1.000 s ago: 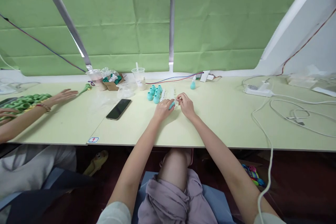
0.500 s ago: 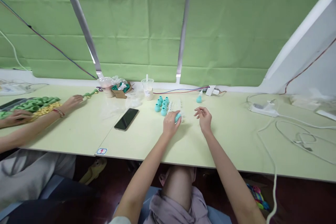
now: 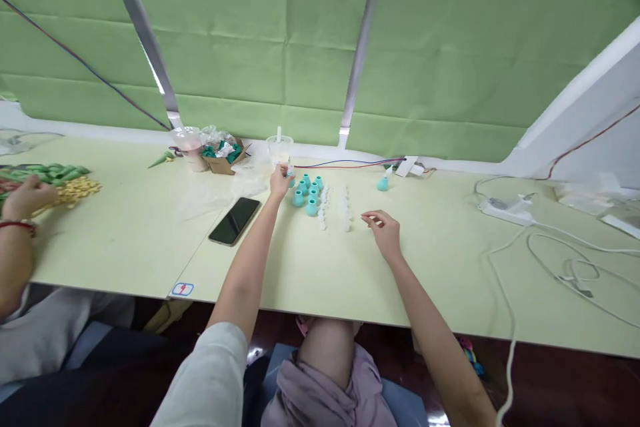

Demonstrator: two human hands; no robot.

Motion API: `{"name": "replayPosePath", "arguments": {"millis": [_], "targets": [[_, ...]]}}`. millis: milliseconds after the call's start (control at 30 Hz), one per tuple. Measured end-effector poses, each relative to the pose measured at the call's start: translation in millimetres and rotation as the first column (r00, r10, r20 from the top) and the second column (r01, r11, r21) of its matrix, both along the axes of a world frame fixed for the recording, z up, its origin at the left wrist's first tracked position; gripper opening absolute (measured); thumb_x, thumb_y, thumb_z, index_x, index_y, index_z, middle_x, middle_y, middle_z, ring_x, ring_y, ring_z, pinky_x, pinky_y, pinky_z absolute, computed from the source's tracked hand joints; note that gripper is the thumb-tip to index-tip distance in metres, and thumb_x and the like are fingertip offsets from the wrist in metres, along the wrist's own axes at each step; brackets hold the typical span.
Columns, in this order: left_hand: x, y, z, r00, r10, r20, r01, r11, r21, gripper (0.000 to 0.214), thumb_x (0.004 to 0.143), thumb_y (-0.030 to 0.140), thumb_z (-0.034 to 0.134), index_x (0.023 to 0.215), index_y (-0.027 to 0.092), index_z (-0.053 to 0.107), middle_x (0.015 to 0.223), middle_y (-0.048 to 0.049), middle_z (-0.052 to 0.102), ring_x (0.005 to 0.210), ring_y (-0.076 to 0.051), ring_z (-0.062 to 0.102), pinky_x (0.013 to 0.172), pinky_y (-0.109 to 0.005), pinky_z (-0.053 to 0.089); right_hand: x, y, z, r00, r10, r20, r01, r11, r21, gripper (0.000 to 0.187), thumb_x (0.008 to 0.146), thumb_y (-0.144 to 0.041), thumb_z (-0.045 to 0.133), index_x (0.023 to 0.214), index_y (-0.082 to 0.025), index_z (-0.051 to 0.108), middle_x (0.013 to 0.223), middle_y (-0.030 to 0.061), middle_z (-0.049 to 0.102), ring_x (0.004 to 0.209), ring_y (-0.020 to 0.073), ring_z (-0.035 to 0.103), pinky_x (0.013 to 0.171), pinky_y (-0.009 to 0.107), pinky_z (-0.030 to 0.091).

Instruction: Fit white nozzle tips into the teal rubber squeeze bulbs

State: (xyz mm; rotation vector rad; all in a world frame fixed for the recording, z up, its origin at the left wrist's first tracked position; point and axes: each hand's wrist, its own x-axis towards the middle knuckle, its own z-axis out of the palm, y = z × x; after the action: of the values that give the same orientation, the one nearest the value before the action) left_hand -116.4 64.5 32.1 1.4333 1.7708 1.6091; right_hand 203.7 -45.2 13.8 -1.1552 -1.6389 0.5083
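Observation:
My left hand (image 3: 281, 183) reaches to the far side of the table, its fingers closed round a small turquoise bulb-shaped piece (image 3: 292, 179) with a whitish top. Beside it stands a cluster of several turquoise bulb-shaped pieces (image 3: 312, 207) with open necks. To their right lie two rows of small white parts, one row (image 3: 323, 210) near the bulbs and another row (image 3: 345, 207) further right. My right hand (image 3: 385, 235) hovers right of the rows with its fingertips pinched together; whatever they hold is too small to make out. Behind it stands a turquoise bulb with a white tip (image 3: 383, 183).
A phone (image 3: 235, 221) lies left of my left arm. Further back are a plastic cup with a straw (image 3: 280, 147), a small cardboard box (image 3: 223, 164) and clear plastic bags (image 3: 210, 199). A power strip (image 3: 507, 212) with cables lies right. A co-worker's hand (image 3: 30, 199) is at far left.
My left hand has moved left and away from me with a turquoise piece, from the white rows to beyond the cluster. My right hand has shifted slightly, fingertips closer together. The co-worker's arms have drawn back left.

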Motion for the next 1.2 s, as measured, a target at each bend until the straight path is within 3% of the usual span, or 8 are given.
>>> {"name": "replayPosePath", "arguments": {"millis": [133,333,400,533,600,700,900,1200], "targets": [[-6,8,-21.3,0.999,-0.027,0.034,0.028,1.000,-0.001,0.029,0.061,0.014,0.064,0.083,0.020,0.047,0.072,0.0026,0.061,0.070,-0.015,0.061,0.070,-0.027,0.046,-2,-2,1.6,0.998,-0.027,0.054,0.026,0.999,0.030,0.022,0.077,-0.044,0.059,0.071,-0.023,0.063,0.080,0.0025,0.064,0.063,0.0148,0.056,0.054,0.028,0.040],[-12,-3,-30.1,0.999,0.030,0.035,-0.032,0.998,0.049,0.030,0.065,0.020,0.065,0.090,0.020,0.049,0.082,-0.0009,0.063,0.077,-0.015,0.061,0.070,-0.025,0.046,-18,16,20.8,0.971,0.074,0.227,-0.086,0.995,0.047,0.017,0.080,-0.038,0.061,0.075,-0.023,0.068,0.082,0.0005,0.067,0.064,0.0132,0.056,0.063,0.027,0.042],[-11,-17,-32.2,0.996,0.077,0.038,-0.080,0.994,0.072,0.029,0.067,0.022,0.064,0.093,0.020,0.050,0.085,-0.0022,0.064,0.078,-0.015,0.061,0.071,-0.025,0.046,-29,30,31.6,0.901,0.123,0.417,-0.139,0.990,0.008,0.014,0.081,-0.034,0.061,0.075,-0.026,0.070,0.081,-0.0011,0.069,0.066,0.0136,0.057,0.064,0.027,0.040],[-2,-50,-37.9,0.979,0.201,0.026,-0.203,0.975,0.089,0.027,0.071,0.024,0.063,0.095,0.020,0.051,0.087,-0.0028,0.064,0.081,-0.015,0.061,0.074,-0.026,0.045,-55,54,47.7,0.645,0.175,0.744,-0.198,0.978,-0.059,0.010,0.078,-0.023,0.064,0.074,-0.025,0.073,0.079,0.0018,0.071,0.073,0.0175,0.060,0.064,0.028,0.037],[4,-63,-38.4,0.972,0.234,0.023,-0.235,0.966,0.105,0.026,0.072,0.024,0.063,0.094,0.020,0.051,0.088,-0.0030,0.064,0.084,-0.016,0.061,0.076,-0.026,0.045,-66,61,49.1,0.533,0.185,0.826,-0.210,0.974,-0.082,0.010,0.076,-0.019,0.065,0.074,-0.024,0.073,0.080,0.0043,0.071,0.074,0.0189,0.061,0.064,0.028,0.037],[11,-76,-34.9,0.963,0.268,0.021,-0.268,0.954,0.131,0.025,0.073,0.025,0.062,0.095,0.020,0.051,0.091,-0.0037,0.064,0.086,-0.016,0.062,0.078,-0.026,0.045,-75,63,45.2,0.442,0.183,0.878,-0.217,0.972,-0.094,0.013,0.075,-0.016,0.064,0.078,-0.023,0.074,0.083,0.0065,0.072,0.076,0.0208,0.063,0.064,0.028,0.037],[20,-97,-34.3,0.959,0.282,0.014,-0.282,0.951,0.126,0.024,0.076,0.027,0.060,0.097,0.020,0.051,0.095,-0.0050,0.065,0.089,-0.017,0.061,0.078,-0.027,0.045,-77,62,45.2,0.420,0.163,0.893,-0.205,0.975,-0.082,0.025,0.077,-0.015,0.058,0.093,-0.025,0.074,0.095,0.0078,0.072,0.083,0.0219,0.064,0.066,0.028,0.039],[22,-98,-37.3,0.966,0.256,-0.038,-0.246,0.953,0.175,0.023,0.076,0.028,0.061,0.096,0.021,0.053,0.094,-0.0047,0.065,0.088,-0.017,0.061,0.077,-0.028,0.044,-72,64,48.3,0.413,0.135,0.901,-0.150,0.986,-0.080,0.014,0.075,-0.020,0.063,0.081,-0.025,0.074,0.086,0.0058,0.072,0.080,0.0211,0.064,0.067,0.028,0.041]]}}
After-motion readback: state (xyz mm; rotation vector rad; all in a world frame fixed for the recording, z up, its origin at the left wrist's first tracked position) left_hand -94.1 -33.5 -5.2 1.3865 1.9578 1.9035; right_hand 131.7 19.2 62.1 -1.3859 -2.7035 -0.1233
